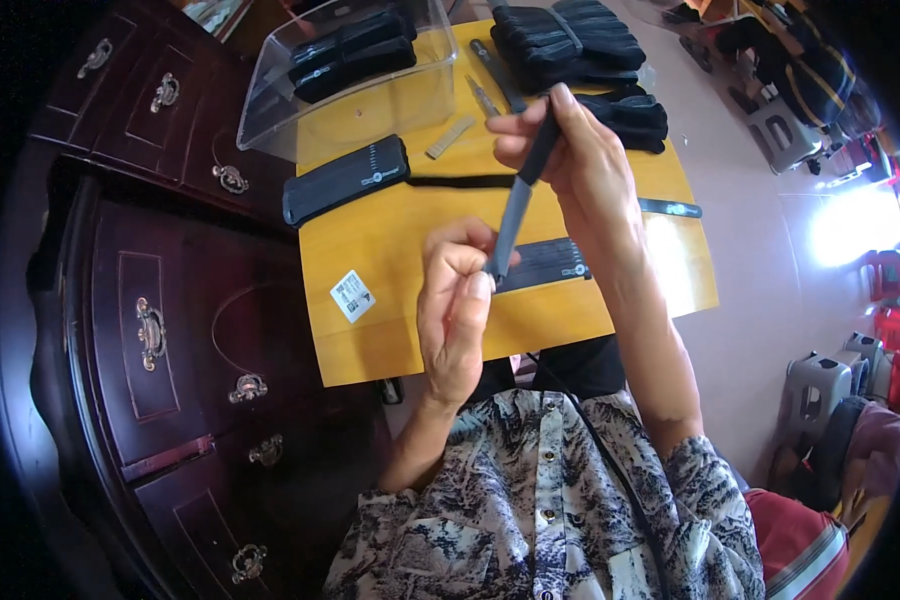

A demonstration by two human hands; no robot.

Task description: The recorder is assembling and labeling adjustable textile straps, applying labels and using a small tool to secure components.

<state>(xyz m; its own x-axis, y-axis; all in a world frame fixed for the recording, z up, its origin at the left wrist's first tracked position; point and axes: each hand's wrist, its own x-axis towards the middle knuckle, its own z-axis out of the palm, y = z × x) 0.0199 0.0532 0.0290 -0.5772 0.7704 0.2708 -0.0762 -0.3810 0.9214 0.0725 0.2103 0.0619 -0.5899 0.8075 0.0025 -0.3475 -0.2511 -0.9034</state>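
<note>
A dark grey-and-black strap (pixel 516 217) is stretched slantwise between my two hands above the yellow table. My left hand (pixel 457 305) pinches its lower end between thumb and fingers. Higher up and to the right, my right hand (pixel 580 150) grips the upper end, thumb on top. Beneath the strap lies a flat black piece with a row of light marks (pixel 545 264), partly covered by my left hand. To the left rests a black padded sleeve (pixel 346 180). From beside it a thin black strap (pixel 460 182) runs toward my right hand.
On the yellow table (pixel 400 345) lie a white label (pixel 352 296), a beige strip (pixel 450 138) and a slim pen-like tool (pixel 482 97). Behind them stand a clear plastic bin (pixel 370 125) with black bundles and a black strap stack (pixel 568 45). A dark wooden cabinet (pixel 200 330) flanks the left.
</note>
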